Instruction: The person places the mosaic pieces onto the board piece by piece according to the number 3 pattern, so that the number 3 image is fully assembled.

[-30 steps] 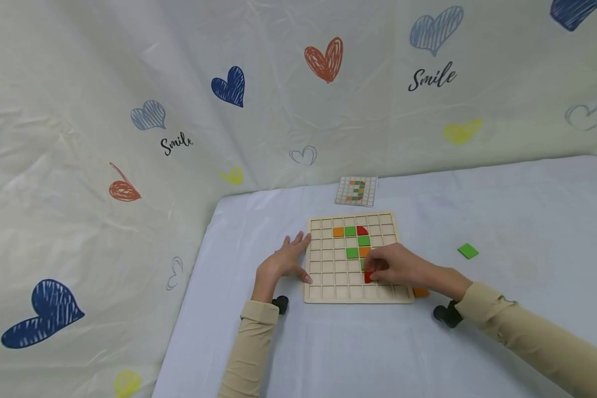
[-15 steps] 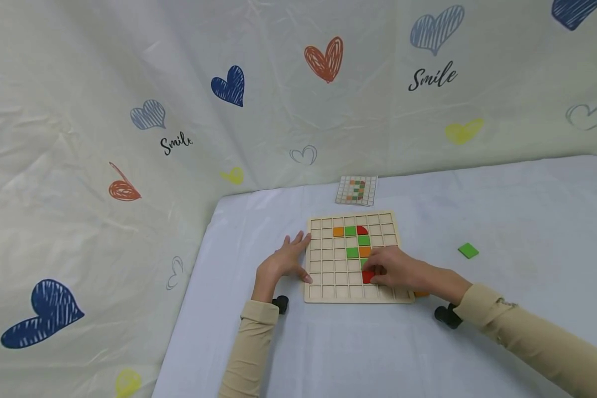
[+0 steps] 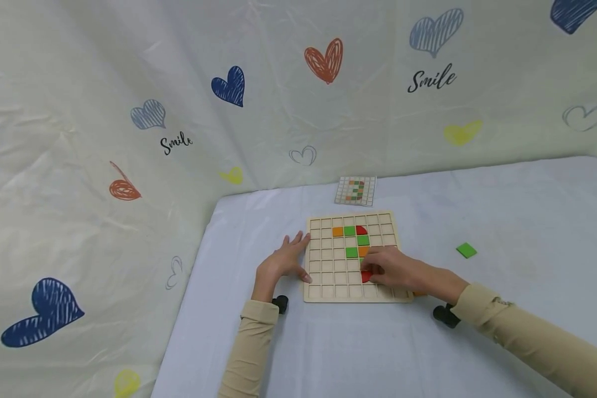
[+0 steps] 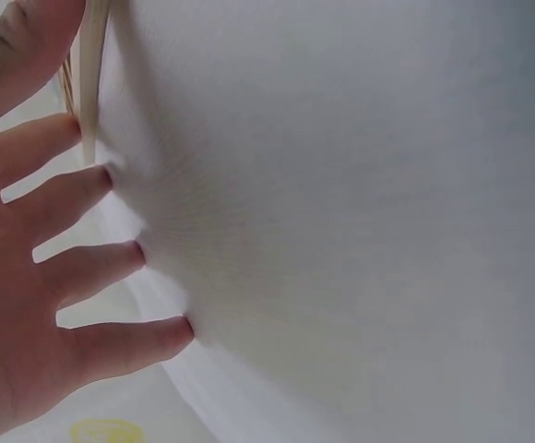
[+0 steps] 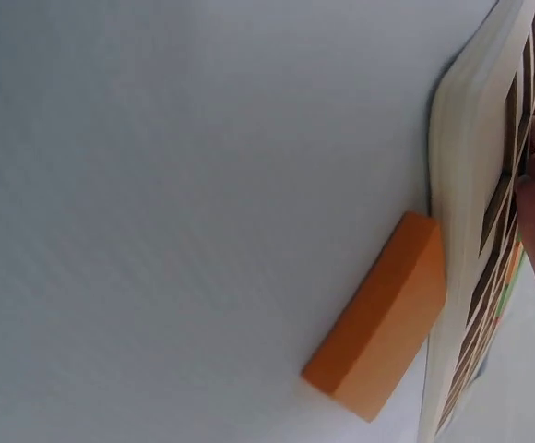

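A wooden grid board lies on the white cloth. Several coloured tiles sit in its cells: an orange tile, a green tile and a red rounded tile along the top, others below. My right hand pinches another red rounded tile between thumb and fingers at a lower cell of the column. These fingers partly cover a green tile just above it. With fingers spread, my left hand rests at the board's left edge, its thumb touching the frame.
A printed pattern card lies behind the board. One loose green tile is on the cloth to the right. An orange block leans against the board's edge in the right wrist view, mostly hidden under my right wrist in the head view.
The red tile under my right fingers has shifted slightly and its rounded side now shows. My right hand has moved only a little; my left hand has stayed in place.
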Demonstrator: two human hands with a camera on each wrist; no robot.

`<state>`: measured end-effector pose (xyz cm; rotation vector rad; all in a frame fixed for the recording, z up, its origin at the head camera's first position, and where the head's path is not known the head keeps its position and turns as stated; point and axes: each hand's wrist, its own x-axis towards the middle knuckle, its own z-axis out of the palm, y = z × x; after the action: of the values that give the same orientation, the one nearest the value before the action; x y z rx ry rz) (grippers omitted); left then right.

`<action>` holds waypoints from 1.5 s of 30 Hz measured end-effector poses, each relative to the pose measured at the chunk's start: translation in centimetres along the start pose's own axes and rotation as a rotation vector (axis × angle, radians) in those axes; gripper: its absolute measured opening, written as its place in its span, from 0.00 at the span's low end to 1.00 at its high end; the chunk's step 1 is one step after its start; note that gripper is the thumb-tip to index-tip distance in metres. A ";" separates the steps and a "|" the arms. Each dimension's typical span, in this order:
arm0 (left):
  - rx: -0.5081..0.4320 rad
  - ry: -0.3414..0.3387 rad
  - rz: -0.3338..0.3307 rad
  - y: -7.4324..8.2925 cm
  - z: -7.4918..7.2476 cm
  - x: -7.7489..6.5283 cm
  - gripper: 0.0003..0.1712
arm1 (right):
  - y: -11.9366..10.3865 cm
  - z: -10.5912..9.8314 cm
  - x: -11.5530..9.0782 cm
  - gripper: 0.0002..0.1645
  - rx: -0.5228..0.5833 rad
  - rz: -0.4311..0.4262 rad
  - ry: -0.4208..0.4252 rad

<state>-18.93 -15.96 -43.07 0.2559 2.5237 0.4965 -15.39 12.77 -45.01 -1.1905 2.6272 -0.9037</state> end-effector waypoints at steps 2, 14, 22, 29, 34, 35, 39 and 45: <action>0.001 0.000 0.002 0.0 0.0 0.0 0.68 | 0.0 -0.1 -0.1 0.11 0.003 -0.016 0.006; 0.006 0.001 0.003 0.2 -0.1 0.0 0.68 | 0.3 -1.7 -1.4 0.11 0.058 0.056 -0.030; -0.016 -0.005 -0.007 0.5 -0.1 -0.2 0.68 | 0.7 -2.7 -3.6 0.12 0.041 0.124 0.004; -0.007 -0.010 -0.005 0.4 -0.1 -0.1 0.69 | 1.4 -3.5 -5.4 0.11 0.037 0.148 0.039; -0.015 -0.007 -0.002 0.2 0.0 -0.2 0.68 | 2.1 -3.7 -6.7 0.10 0.010 0.172 0.046; -0.019 -0.006 0.000 0.2 0.0 -0.3 0.68 | 2.2 -3.7 -7.0 0.09 0.003 0.174 0.045; -0.017 -0.004 0.004 0.2 0.1 -0.3 0.68 | 2.8 -3.5 -8.1 0.10 -0.011 0.169 0.040; -0.011 -0.005 0.011 0.5 0.1 -0.2 0.68 | 3.2 -3.4 -9.3 0.15 0.014 0.179 0.018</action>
<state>-18.69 -15.58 -42.86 0.2663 2.5152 0.5138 -12.24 22.68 -45.25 -0.9300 2.6842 -0.9014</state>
